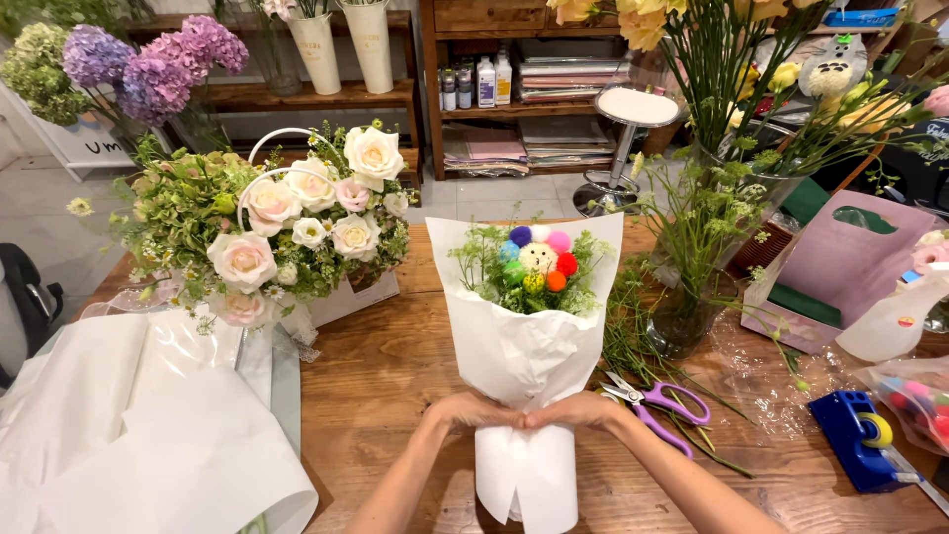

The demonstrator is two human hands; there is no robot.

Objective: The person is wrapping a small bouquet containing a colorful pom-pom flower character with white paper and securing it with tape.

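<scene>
White paper is being gathered at the bouquet (527, 326) neck: the left hand (473, 410) and right hand (575, 408) are both clenching the wrap from either side, fingertips meeting. The bouquet is standing upright near the bench's front edge, midway along. Squeezing evenly is probably keeping the pleats tidy. Purple scissors (660, 405) are lying just right; a blue tape dispenser (858, 435) is sitting toward the right edge.

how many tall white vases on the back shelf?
2. Both white vases stand side by side on the wooden shelf at the back: one on the left, the other right of it. Both hold stems; more could be hidden behind the hydrangeas.
</scene>
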